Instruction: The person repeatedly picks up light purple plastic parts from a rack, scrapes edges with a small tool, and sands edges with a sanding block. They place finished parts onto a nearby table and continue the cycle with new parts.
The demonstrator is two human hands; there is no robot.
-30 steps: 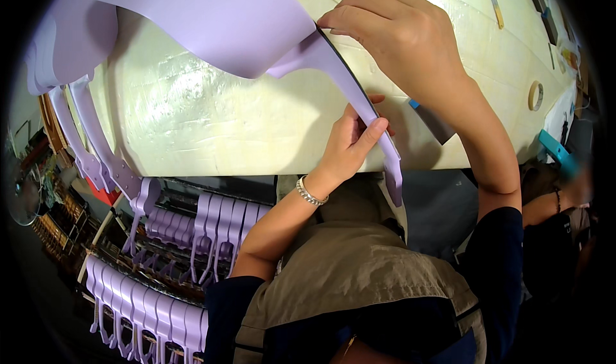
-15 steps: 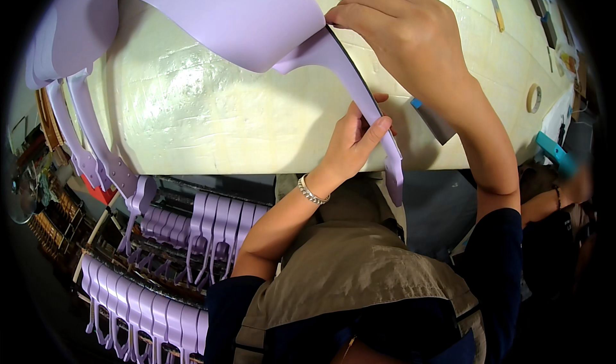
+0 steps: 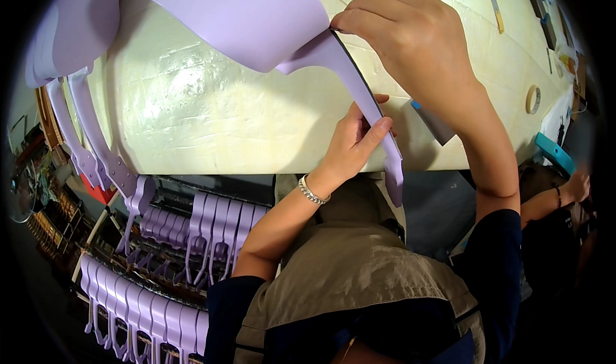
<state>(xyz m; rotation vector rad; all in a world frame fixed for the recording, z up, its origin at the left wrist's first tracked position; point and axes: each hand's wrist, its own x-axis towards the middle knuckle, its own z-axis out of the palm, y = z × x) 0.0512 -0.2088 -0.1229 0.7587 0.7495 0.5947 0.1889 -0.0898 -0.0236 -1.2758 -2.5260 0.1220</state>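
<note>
We log a large lilac leather piece [image 3: 224, 17] spread over the pale worktable [image 3: 212, 120], filling the upper part of the view from about 10 to 12 o'clock. From it a long strap [image 3: 359, 88] runs down toward 5 o'clock and hangs past the table's near edge; a thin dark edge shows along its upper side.

Our right hand [image 3: 417, 37], at about 1 o'clock, is pinched shut on the strap's upper end, where it joins the broad piece, fingertips together on the material. Our left hand [image 3: 353, 139], near centre, is clamped on the strap lower down, thumb over the front and fingers behind; a beaded bracelet [image 3: 313, 191] sits at that wrist.

Just right of the left hand, a grey blade-like tool with a blue tip [image 3: 433, 121] lies on the table, partly hidden by the right forearm. At 3 o'clock we note a roll of tape [image 3: 532, 99], well apart from both hands.

At 7 to 8 o'clock, below the table edge, rows of matching lilac straps [image 3: 212, 229] hang on racks. At the right rim another person's hand [image 3: 577, 186] shows beside a teal object [image 3: 553, 152].
</note>
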